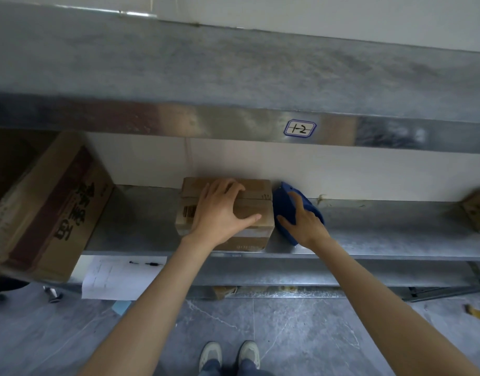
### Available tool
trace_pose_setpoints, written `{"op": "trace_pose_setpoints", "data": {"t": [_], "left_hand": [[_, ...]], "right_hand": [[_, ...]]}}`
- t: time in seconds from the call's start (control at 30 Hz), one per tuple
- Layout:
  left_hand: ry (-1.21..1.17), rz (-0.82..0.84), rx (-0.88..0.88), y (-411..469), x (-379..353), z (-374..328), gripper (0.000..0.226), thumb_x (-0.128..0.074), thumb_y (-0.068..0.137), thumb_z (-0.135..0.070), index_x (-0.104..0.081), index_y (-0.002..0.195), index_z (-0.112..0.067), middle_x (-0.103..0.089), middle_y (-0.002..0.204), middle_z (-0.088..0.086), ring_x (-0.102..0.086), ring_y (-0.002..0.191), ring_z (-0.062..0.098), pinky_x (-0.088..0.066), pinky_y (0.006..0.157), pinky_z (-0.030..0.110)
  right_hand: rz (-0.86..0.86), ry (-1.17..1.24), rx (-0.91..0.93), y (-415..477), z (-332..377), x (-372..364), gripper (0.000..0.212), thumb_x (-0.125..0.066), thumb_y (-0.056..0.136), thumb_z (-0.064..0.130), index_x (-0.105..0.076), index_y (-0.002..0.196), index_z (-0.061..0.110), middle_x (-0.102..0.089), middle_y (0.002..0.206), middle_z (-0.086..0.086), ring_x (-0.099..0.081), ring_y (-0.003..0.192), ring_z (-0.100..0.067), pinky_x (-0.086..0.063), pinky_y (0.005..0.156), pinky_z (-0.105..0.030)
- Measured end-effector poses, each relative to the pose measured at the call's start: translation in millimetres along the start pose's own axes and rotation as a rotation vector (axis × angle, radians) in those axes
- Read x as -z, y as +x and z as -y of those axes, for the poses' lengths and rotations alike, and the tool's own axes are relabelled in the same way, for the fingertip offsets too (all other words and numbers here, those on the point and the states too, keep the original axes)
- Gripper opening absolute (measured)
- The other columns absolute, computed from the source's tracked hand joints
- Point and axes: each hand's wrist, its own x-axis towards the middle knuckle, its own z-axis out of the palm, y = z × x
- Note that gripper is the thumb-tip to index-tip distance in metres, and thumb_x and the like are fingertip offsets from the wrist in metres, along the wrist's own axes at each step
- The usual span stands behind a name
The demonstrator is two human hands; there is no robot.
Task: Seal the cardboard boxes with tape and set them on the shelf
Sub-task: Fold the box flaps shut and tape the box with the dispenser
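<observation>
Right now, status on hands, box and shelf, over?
Left hand flat on the small cardboard box, on the shelf. Right hand grips the blue tape dispenser beside it. Large carton far left, nothing blocking.

The grey metal shelf (141, 215) in front of me carries a small cardboard box (256, 194) pushed back near the wall, a blue plastic object (281, 206) just beside its right side, a large printed carton (49, 202) tilted at the far left, and another brown box (477, 213) at the right edge.

A white paper sheet (111, 280) bears what may be pens (146, 263); a yellow scrap (475, 312) litters the floor (287, 335).
</observation>
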Motion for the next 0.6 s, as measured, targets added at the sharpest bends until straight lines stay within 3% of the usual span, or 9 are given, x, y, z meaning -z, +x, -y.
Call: {"op": "trace_pose_setpoints", "data": {"t": [0.17, 0.3, 0.43, 0.5, 0.6], "left_hand": [[0.064, 0.094, -0.028, 0.9, 16.6, 11.8, 0.069, -0.057, 0.082, -0.070, -0.052, 0.137, -0.029, -0.047, 0.146, -0.010, -0.039, 0.136, 0.017, -0.021, 0.118, 0.048], [-0.061, -0.038, 0.026, -9.8, 27.4, 41.2, 0.075, -0.047, 0.080, -0.073, -0.053, 0.139, -0.026, -0.049, 0.147, -0.006, -0.043, 0.136, 0.018, -0.023, 0.118, 0.041], [-0.193, -0.056, 0.107, -17.9, 28.3, 59.4, 0.067, -0.064, 0.089, -0.054, -0.044, 0.147, -0.026, -0.037, 0.156, -0.006, -0.022, 0.147, 0.008, -0.017, 0.122, 0.043], [-0.271, -0.008, 0.115, -19.4, 24.7, 59.5, 0.070, -0.066, 0.089, -0.049, -0.038, 0.150, -0.028, -0.028, 0.160, -0.010, -0.010, 0.145, -0.001, -0.013, 0.123, 0.040], [-0.363, -0.005, 0.120, -20.9, 14.2, 61.4, 0.075, -0.066, 0.085, -0.052, -0.039, 0.150, -0.026, -0.026, 0.156, -0.017, -0.007, 0.146, -0.002, -0.014, 0.123, 0.037]], "right_hand": [[0.032, -0.088, -0.007, -0.1, 1.3, 12.1, 0.061, -0.042, 0.100, 0.050, -0.015, 0.152, 0.034, -0.062, 0.124, -0.014, -0.064, 0.100, -0.033, -0.054, 0.079, -0.042], [-0.141, -0.117, -0.024, -3.9, 16.5, 24.1, 0.054, -0.042, 0.100, 0.050, -0.029, 0.148, 0.029, -0.050, 0.131, -0.013, -0.052, 0.114, -0.038, -0.045, 0.086, -0.043], [-0.298, 0.229, 0.197, -6.4, 56.6, 27.7, 0.045, -0.048, 0.099, 0.044, -0.043, 0.139, 0.025, -0.042, 0.140, -0.001, -0.043, 0.127, -0.022, -0.039, 0.106, -0.037], [-0.268, 0.352, 0.310, -8.3, 81.2, 24.4, 0.041, -0.050, 0.100, 0.039, -0.046, 0.138, 0.024, -0.040, 0.144, 0.004, -0.037, 0.134, -0.013, -0.034, 0.111, -0.030], [-0.127, 0.314, 0.370, -5.8, 97.5, 8.5, 0.045, -0.046, 0.102, 0.040, -0.043, 0.145, 0.026, -0.032, 0.156, 0.008, -0.013, 0.148, -0.008, -0.017, 0.119, -0.031]]}}
